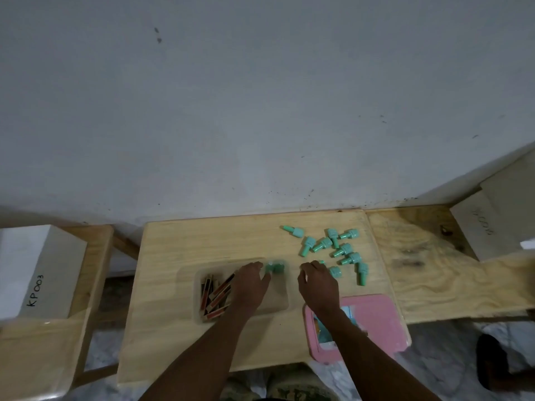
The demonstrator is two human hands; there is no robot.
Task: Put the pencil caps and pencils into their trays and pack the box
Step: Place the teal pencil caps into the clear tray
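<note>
A clear plastic tray (pixel 279 302) lies on the wooden table (pixel 179 244). Several short red and black pencils (pixel 215 296) fill its left side. A pair of green pencil caps (pixel 275 268) sits at its far right corner. My left hand (pixel 250 282) hovers over the tray, fingertips touching those caps. Several loose green caps (pixel 335 250) are scattered on the table to the right. My right hand (pixel 317 280) reaches among them with curled fingers; one cap tip (pixel 321 261) peeks out beyond its fingers. A pink box (pixel 376 322) lies under my right forearm.
A white box marked KP003 (pixel 37 270) stands on a wooden stand at the left. A plywood bench (pixel 434 270) with another pale box (pixel 486 230) adjoins the table on the right. A wall rises right behind the table.
</note>
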